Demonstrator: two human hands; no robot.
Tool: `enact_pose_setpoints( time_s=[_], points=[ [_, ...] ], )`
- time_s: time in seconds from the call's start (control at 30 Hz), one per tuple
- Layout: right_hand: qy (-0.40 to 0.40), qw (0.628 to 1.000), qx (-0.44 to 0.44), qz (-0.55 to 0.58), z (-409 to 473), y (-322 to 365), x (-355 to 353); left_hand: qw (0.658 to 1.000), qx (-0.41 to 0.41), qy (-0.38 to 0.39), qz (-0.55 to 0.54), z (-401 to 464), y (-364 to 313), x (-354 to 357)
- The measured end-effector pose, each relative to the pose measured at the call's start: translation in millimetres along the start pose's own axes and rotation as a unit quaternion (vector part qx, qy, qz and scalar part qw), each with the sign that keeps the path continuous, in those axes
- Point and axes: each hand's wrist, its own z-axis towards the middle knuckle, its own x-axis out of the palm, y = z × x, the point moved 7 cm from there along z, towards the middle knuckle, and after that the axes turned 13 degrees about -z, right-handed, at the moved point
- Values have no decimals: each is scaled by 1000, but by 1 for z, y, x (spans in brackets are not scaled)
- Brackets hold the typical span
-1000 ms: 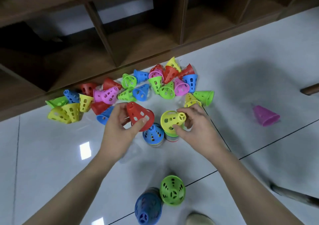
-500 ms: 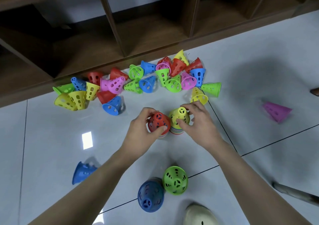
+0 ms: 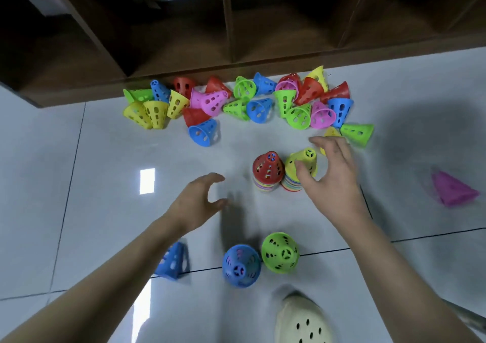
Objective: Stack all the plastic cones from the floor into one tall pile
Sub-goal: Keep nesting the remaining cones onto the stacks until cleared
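On the pale tiled floor (image 3: pixel 407 85), near the middle of the view, two piles of plastic cones stand side by side and touching: one topped by a red cone (image 3: pixel 268 167), the other by a yellow cone (image 3: pixel 302 162). Bands of mixed colour show at the foot of both piles. The right hand (image 3: pixel 331 177) is around the yellow-topped pile, fingers spread and loosely curved above and behind it, the thumb at its near side; whether the thumb touches the plastic cannot be told. The left hand (image 3: pixel 197 200) hovers over bare floor to the left of the red-topped pile, well clear of it, thumb and fingers apart in an open curve and holding nothing.

Closer to the person stand two more upright piles, one topped in blue (image 3: pixel 241 265) and one in green (image 3: pixel 281 256), just beside each other. A single blue cone (image 3: pixel 172 261) lies on its side to their left, partly behind the left forearm. Beyond the hands, a long scatter of loose cones (image 3: pixel 247 103) in yellow, green, blue, red and pink lies tumbled along the foot of a dark wooden shelf unit (image 3: pixel 228 21). A lone pink cone (image 3: pixel 452 191) lies on its side far to the right. A cream shoe with holes (image 3: pixel 302 321) shows at the bottom edge.
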Motion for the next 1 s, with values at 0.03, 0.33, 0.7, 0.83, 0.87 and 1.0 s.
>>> enact_pose_setpoints(
  time_s=[0.03,0.33,0.7,0.83,0.87,1.0],
  points=[
    [-10,1000,-18,5,-2,15,-2,999,-34,3,-2,-11,15,-5],
    [78,985,-109,106,-46,86,38,969,-246,24,-18,-95,80,15],
    [100,989,-36,103,-73,54,32,911,-409,43,20,-133,91,36],
    [99,990,-17,99,-81,45,30,908,-414,45,-47,-153,88,45],
    [98,990,-15,99,-84,43,30,915,-400,37,-40,-154,86,45],
    [93,990,-5,105,-91,33,25,937,-307,-78,-149,-147,69,33]
  ],
)
